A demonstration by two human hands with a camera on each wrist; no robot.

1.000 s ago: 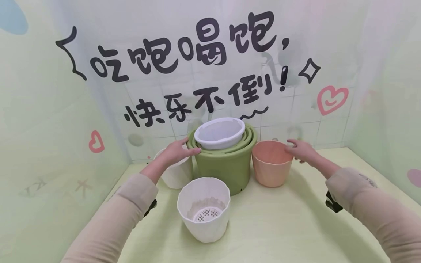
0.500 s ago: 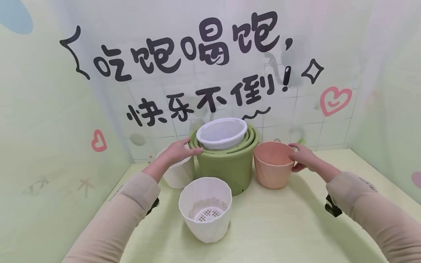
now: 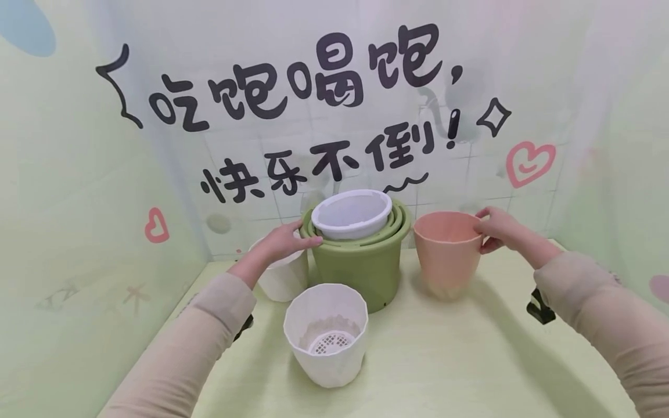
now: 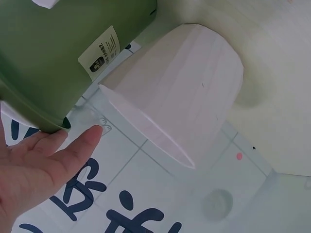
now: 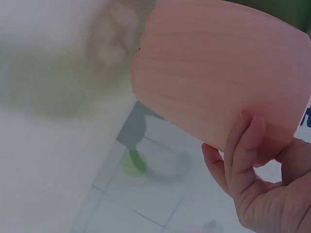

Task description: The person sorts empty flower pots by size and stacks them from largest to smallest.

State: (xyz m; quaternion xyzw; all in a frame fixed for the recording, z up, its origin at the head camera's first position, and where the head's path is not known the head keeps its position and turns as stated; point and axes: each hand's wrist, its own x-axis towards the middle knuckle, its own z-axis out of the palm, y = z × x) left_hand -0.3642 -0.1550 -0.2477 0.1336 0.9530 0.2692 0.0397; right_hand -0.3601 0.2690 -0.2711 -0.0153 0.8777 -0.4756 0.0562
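In the head view my right hand (image 3: 499, 229) pinches the right rim of a peach flower pot (image 3: 448, 261), thumb and fingers on either side of its wall. That pot looks raised off the table, and the right wrist view shows its ribbed side (image 5: 218, 73). My left hand (image 3: 279, 244) rests against the left rim of a large green pot (image 3: 358, 273), its fingers fairly straight in the left wrist view. Smaller green pots (image 3: 394, 223) and a white pot (image 3: 352, 215) nest inside the green one.
A white pot (image 3: 326, 366) with a perforated bottom stands upright in front of the green one. Another white pot (image 3: 284, 278) stands at the left, partly behind my left hand. A printed wall sheet (image 3: 334, 133) closes off the back of the table (image 3: 444, 360).
My right hand has taken hold of the peach pot's rim and moved it up and slightly right, away from the green pot. The left hand has stayed on the green rim.
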